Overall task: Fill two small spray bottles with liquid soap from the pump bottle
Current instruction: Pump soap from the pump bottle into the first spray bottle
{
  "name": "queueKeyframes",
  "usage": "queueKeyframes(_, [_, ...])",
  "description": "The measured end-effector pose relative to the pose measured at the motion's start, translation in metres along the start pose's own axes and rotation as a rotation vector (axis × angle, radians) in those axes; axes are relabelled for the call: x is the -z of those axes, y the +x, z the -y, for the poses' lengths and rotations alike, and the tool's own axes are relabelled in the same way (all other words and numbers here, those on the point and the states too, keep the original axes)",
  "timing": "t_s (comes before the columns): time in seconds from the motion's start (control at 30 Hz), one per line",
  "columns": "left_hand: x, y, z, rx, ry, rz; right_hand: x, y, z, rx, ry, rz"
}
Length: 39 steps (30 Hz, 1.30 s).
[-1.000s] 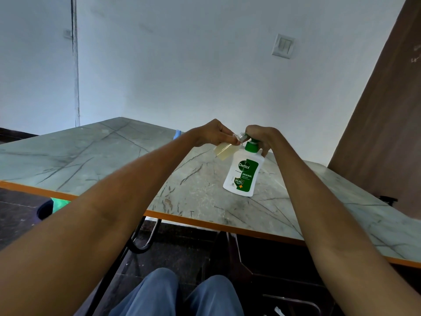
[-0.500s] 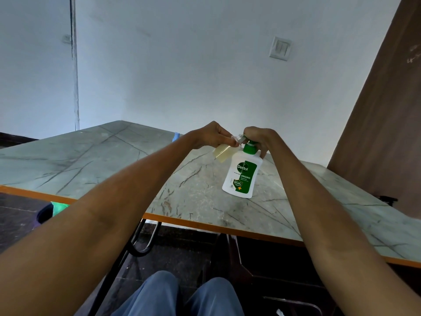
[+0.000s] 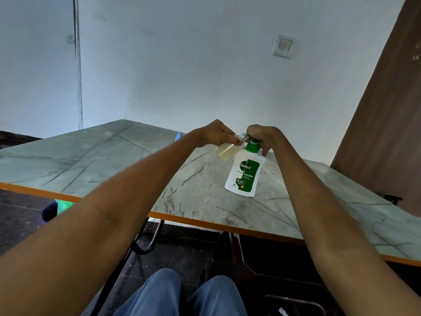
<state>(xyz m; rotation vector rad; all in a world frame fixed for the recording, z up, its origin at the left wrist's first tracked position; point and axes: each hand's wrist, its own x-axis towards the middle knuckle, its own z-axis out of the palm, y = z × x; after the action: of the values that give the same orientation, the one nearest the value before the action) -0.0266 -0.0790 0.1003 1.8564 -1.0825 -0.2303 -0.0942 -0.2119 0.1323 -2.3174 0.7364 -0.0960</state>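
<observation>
A white pump bottle [image 3: 245,174] with a green label and green pump collar stands upright on the marble-patterned table [image 3: 114,160]. My right hand [image 3: 262,136] is curled over its pump head and covers it. My left hand [image 3: 216,135] pinches a small clear spray bottle [image 3: 225,151] by its neck. That bottle is tilted, with its open mouth up against the pump spout, and holds pale yellow liquid. A second spray bottle is not visible.
A small blue object [image 3: 179,135] peeks out behind my left forearm on the table. The table's orange front edge [image 3: 205,222] runs across the view. Below it are a chair frame [image 3: 145,242], a dark floor and my knees. A brown door [image 3: 387,110] stands at right.
Both hands and both bottles keep the same hold and pose; only the head camera has shifted slightly.
</observation>
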Motion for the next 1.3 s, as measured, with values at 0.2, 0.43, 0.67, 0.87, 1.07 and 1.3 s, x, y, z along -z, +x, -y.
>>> queueKeyframes(0.2, [0.0008, 0.0004, 0.004, -0.012, -0.019, -0.007, -0.0024, -0.0012, -0.0004, 0.006, 0.011, -0.028])
queueKeyframes(0.43, [-0.0005, 0.0028, -0.002, -0.012, -0.012, -0.012, 0.0018, -0.0049, 0.0048, -0.009, -0.028, 0.027])
queueKeyframes(0.67, [0.0004, 0.0041, 0.0018, -0.009, 0.017, 0.004, -0.0021, -0.0009, -0.0003, -0.001, 0.02, -0.022])
queueKeyframes(0.87, [0.001, 0.0026, 0.0013, -0.006, 0.008, -0.011, -0.0009, -0.0023, 0.0006, -0.008, 0.04, -0.009])
queueKeyframes(1.07, [0.0006, 0.0039, -0.0005, 0.001, 0.001, -0.012, 0.0013, -0.002, 0.0035, 0.008, -0.004, 0.011])
queueKeyframes(1.3, [0.0021, 0.0041, 0.0012, -0.003, 0.049, 0.014, -0.0037, 0.0048, -0.0024, 0.016, -0.012, -0.031])
